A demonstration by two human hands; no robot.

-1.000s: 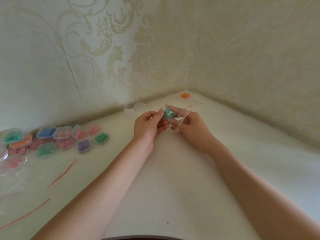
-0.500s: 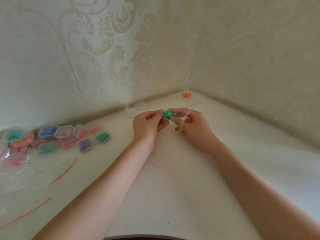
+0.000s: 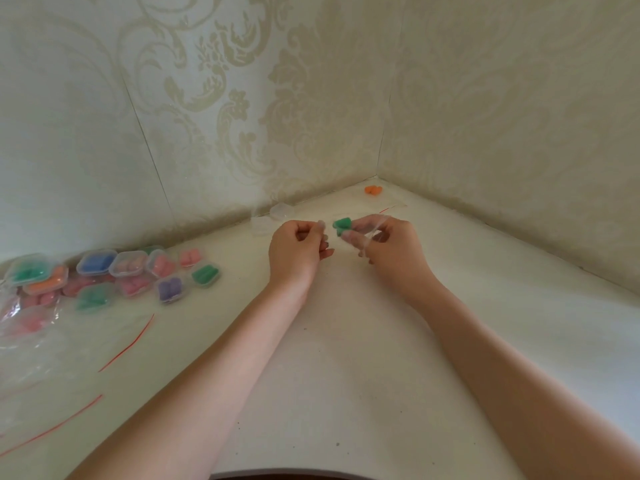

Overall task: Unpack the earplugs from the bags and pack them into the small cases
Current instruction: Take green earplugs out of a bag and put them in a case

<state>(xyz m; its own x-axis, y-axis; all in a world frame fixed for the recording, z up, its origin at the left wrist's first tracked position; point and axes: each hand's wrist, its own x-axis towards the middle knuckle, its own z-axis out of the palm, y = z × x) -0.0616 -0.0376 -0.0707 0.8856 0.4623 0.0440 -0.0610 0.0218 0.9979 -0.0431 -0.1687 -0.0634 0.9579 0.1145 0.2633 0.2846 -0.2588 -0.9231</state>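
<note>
Above the worktop [image 3: 329,358], the left hand [image 3: 294,251] has moved away from the green earplugs [image 3: 343,226]; its curled fingers now hold nothing I can see. The right hand [image 3: 391,247] pinches the earplugs and a clear bag [image 3: 375,227].

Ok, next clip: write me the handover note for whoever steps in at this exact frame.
Right hand holds the small clear bag with green earplugs poking out of its mouth.
Left hand is curled beside the bag's mouth, pinching nothing I can make out.
Done: filled cases sit far left.
Left: put the green pair in an empty clear case by the wall; orange earplugs wait in the corner.
</note>
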